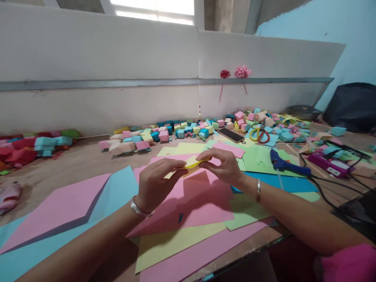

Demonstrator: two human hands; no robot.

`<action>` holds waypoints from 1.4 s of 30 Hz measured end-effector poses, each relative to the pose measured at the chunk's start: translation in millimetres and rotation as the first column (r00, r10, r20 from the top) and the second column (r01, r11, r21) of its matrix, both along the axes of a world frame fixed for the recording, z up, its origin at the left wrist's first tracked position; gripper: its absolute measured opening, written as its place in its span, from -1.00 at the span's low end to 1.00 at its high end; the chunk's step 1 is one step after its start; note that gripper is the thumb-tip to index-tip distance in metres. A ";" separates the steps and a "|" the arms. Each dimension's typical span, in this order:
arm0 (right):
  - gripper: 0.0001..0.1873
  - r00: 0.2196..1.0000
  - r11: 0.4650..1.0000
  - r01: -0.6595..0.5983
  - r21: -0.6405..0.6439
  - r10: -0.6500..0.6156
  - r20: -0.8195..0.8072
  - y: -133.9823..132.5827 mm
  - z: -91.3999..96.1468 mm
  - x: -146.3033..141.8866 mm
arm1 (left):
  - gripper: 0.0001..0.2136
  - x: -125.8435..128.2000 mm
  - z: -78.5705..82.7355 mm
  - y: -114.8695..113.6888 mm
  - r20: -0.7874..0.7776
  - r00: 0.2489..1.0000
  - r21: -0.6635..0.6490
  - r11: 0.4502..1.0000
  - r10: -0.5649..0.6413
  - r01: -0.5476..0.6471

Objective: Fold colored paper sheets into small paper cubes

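White partition wall point(117, 51), blue wall point(323, 23) — bright window point(152, 8), wooden table point(73, 160)

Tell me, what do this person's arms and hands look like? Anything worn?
Both forearms are bare and neither hand is gloved. The left hand has a broad silver bangle at its wrist. The right hand has a thinner silver bracelet. Pink cloth, probably a sleeve, shows at the right upper arm.

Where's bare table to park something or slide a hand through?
Bare wood lies left of centre, between the red-and-blue cube pile, the cube row and the pink sheet. Loose sheets cover the middle under the left hand and right hand, both pinching a yellow strip. Crowded on the right: glue gun, cables, scissors, phone.
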State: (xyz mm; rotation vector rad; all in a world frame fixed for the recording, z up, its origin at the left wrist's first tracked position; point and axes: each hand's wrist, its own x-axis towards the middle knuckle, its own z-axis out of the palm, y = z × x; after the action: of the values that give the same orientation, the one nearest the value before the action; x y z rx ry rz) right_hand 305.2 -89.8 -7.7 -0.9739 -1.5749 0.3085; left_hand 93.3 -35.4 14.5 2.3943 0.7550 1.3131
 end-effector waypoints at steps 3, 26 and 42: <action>-0.82 0.979 0.997 -0.012 -0.077 -0.004 -0.206 3.5 -0.6 0.4 | -0.62 0.1 2.7 5.8 0.192 0.978 -0.253 0.959 -0.079 0.127; -0.72 0.901 0.741 -0.378 -0.555 0.158 -0.403 1.2 -1.2 -2.9 | -0.46 5.8 5.1 9.5 0.008 0.985 -0.529 0.835 -0.172 0.151; -0.78 0.891 0.900 -0.081 -0.428 -0.127 -0.436 12.6 -17.0 -3.4 | -0.78 11.9 -18.4 16.3 0.185 0.982 -0.728 0.677 0.046 0.105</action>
State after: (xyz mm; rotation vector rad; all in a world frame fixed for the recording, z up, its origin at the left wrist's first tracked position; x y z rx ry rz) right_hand 301.9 -77.3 -24.6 -1.1591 -1.0742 0.8418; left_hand 105.1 -19.0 -3.9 1.5911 0.9541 0.9348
